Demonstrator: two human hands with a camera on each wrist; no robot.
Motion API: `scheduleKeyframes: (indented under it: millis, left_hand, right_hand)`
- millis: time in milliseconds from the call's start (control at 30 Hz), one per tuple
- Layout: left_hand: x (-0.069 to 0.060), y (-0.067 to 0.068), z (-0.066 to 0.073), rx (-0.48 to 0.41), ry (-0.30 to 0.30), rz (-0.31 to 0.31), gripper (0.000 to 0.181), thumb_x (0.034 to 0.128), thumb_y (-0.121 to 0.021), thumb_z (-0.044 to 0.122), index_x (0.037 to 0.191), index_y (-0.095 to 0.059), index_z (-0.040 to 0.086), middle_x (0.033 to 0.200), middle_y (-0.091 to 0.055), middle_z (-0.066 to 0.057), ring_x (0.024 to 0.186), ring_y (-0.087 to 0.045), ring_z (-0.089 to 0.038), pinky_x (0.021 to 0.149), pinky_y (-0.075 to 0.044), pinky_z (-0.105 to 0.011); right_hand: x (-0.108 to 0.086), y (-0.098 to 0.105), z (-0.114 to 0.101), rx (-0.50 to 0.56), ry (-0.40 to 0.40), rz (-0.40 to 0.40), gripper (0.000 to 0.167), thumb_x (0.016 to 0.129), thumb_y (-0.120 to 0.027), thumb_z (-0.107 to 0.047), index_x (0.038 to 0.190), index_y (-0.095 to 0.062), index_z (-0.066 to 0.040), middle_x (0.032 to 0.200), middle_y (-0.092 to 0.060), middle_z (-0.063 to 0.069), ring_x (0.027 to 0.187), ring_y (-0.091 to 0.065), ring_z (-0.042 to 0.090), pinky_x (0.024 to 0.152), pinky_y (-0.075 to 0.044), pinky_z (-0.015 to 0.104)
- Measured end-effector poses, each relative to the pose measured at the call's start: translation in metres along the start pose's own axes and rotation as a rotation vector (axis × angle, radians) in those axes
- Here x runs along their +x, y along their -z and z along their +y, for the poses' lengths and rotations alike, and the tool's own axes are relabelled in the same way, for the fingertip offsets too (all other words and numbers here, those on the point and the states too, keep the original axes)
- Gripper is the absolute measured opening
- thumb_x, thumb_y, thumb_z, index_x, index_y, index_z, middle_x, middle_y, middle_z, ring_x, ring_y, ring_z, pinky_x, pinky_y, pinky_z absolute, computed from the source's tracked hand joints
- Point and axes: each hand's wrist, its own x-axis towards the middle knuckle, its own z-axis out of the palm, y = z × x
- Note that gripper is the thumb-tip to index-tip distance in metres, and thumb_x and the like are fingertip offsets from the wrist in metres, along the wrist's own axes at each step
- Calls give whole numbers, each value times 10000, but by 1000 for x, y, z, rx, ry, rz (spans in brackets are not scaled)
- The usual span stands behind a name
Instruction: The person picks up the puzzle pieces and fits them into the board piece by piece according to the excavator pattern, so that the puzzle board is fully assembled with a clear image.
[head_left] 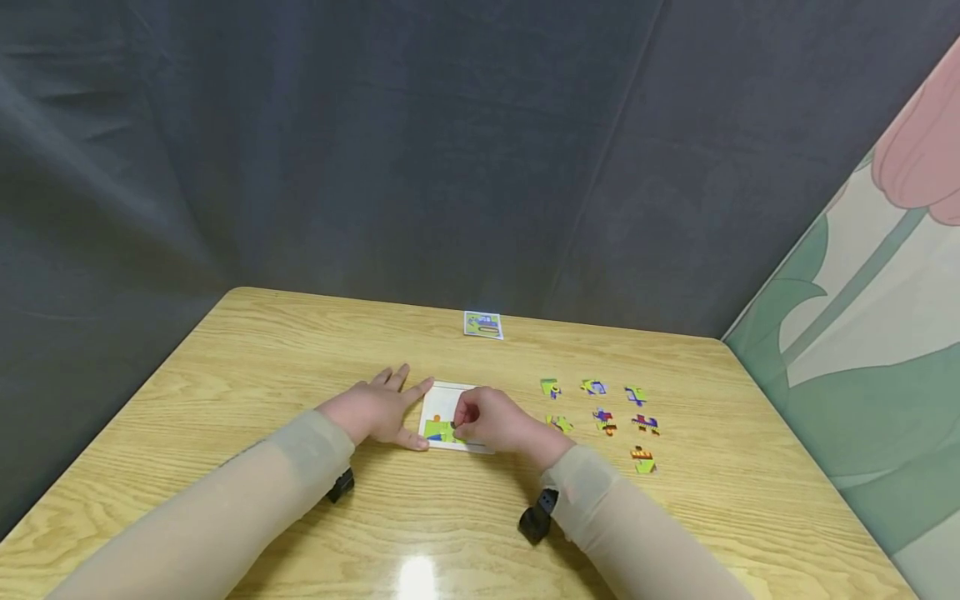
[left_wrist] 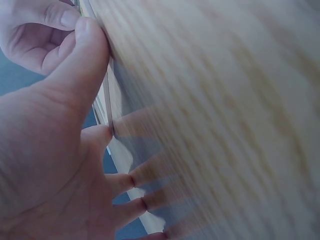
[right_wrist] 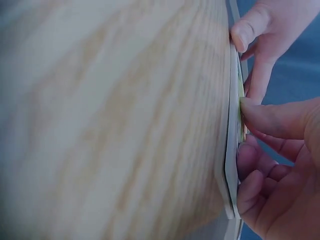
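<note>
A white puzzle tray (head_left: 439, 402) lies in front of me, with a green and blue jigsaw piece (head_left: 433, 429) in its near left corner. My left hand (head_left: 378, 410) rests flat at the tray's left side, fingers spread, with thumb and index finger touching its edge. Over the near middle of the tray, my right hand (head_left: 491, 421) pinches a green jigsaw piece (right_wrist: 242, 117) beside the one in the corner. The right wrist view shows the thumb on that piece and the other fingers curled. My right hand hides much of the tray's right part.
Several loose jigsaw pieces (head_left: 594, 387) lie in rough rows to the right of the tray. A small picture card (head_left: 483, 325) sits near the far edge of the wooden table (head_left: 315, 333). A dark curtain (head_left: 420, 150) hangs behind it, and a flowered cloth (head_left: 862, 317) on the right.
</note>
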Motion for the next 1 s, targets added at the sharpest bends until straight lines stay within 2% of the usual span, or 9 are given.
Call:
scheduleKeyframes:
  millis: [433,633,767,867,1000]
  left_hand:
    - [2,-1,-1,13,-4,-2,994,830,-626,665,1604,-168,241,1624,-65,-214,1462,-97,-443,1103,-219,-637]
    - [3,-4,-1,-8,0,-6,1005,820,-632,669,1605,-159,257,1628,-44,-203,1463,-80,-443,1110,-207,-631]
    - [4,-7,1,-22,3,-7,1016,812,-641,672,1605,-147,272,1632,-35,-190,1466,-75,-437,1112,-205,-627]
    - [4,-8,2,-29,8,-10,1020,811,-648,664,1605,-136,281,1635,-28,-179,1469,-68,-429,1118,-198,-621]
    - [2,-7,5,-33,9,-10,1012,819,-653,644,1606,-132,279,1636,-23,-176,1472,-57,-423,1124,-187,-615]
  right_hand:
    - [1,1,-10,-63,-48,-18,166,868,-766,-70,793,-638,-143,744,-541,-5,707,-490,148,628,-383,285]
    - [-5,7,-5,-9,-23,-11,100,891,-751,-95,828,-683,-133,778,-581,-19,730,-501,149,648,-408,287]
    - [-17,26,3,82,17,52,23,916,-723,-112,914,-714,-91,806,-602,-3,685,-504,157,596,-421,277]
    - [-33,49,11,142,44,106,100,933,-697,-102,1003,-704,-30,837,-598,41,643,-514,172,556,-440,280]
    - [-64,85,31,143,40,149,151,944,-673,-72,1064,-679,19,851,-608,81,620,-531,201,536,-479,307]
